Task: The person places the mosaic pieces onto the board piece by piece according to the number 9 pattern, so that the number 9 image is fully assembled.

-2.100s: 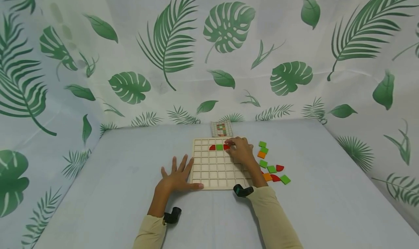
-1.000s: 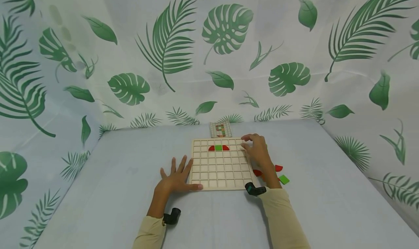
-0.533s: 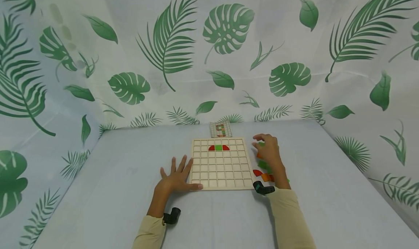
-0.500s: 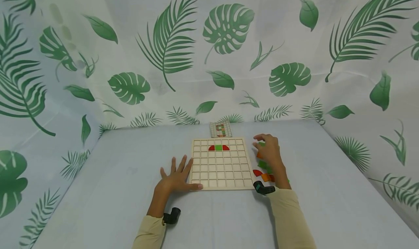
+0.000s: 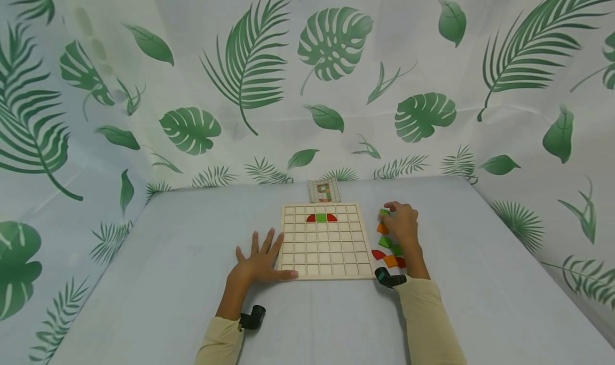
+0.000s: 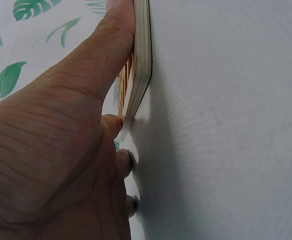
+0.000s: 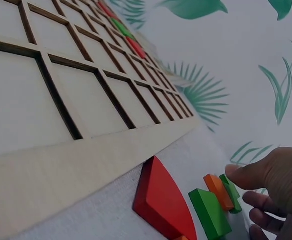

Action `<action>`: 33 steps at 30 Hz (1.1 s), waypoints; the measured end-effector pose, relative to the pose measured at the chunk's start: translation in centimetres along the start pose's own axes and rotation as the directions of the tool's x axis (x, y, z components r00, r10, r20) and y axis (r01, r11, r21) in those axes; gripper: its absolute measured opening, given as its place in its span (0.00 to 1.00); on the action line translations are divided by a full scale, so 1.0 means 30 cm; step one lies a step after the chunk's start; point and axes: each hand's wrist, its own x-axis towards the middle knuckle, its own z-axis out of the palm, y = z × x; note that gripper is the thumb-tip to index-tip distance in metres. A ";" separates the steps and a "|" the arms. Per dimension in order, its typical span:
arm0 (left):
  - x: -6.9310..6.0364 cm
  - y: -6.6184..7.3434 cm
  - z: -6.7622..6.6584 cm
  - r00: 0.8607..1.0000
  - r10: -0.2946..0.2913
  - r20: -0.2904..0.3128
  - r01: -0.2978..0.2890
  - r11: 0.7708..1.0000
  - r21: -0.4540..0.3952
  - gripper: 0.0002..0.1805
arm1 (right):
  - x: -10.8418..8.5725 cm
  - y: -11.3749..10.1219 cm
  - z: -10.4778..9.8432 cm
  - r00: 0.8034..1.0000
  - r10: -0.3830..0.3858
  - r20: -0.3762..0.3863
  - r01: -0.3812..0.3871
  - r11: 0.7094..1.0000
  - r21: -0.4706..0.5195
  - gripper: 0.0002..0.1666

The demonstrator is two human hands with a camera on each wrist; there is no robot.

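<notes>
- One gridded wooden board (image 5: pixel 325 242) was placed on the surface (image 5: pixel 158 279), between the two hands.
- The left hand (image 5: pixel 257 263) was spread, fingers straight, with its thumb rested on the board's near-left corner.
- The right hand (image 5: pixel 402 225) was held, fingers bent, about one green tile (image 5: pixel 384 212); whether that tile was gripped could not be told.
- Beyond the left hand, two red quarter-rounds (image 5: pixel 311 217) and one green square (image 5: pixel 321 217) between them were set in one row.
- Nearer than the right fingertips, two orange tiles (image 5: pixel 391 261), at least two more green tiles (image 5: pixel 384 241) and two loose red pieces (image 5: pixel 378 254) were seen, some partly covered.
- One pattern card (image 5: pixel 324 191) was laid farther off than both hands.
</notes>
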 end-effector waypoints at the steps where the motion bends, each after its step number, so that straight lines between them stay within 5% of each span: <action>1: -0.001 0.000 0.000 1.000 0.000 0.000 0.000 1.000 0.000 0.60 | -0.001 0.000 0.001 1.000 0.005 -0.001 -0.005 1.000 -0.004 0.21; 9: -0.008 0.010 0.001 1.000 0.003 0.002 -0.003 1.000 -0.012 0.60 | 0.001 -0.005 0.008 0.999 0.042 -0.010 -0.042 0.997 -0.061 0.21; 33: -0.001 0.006 0.000 1.000 -0.003 0.005 0.003 1.000 -0.006 0.60 | 0.006 -0.023 0.025 0.999 -0.015 0.038 0.019 0.994 -0.109 0.18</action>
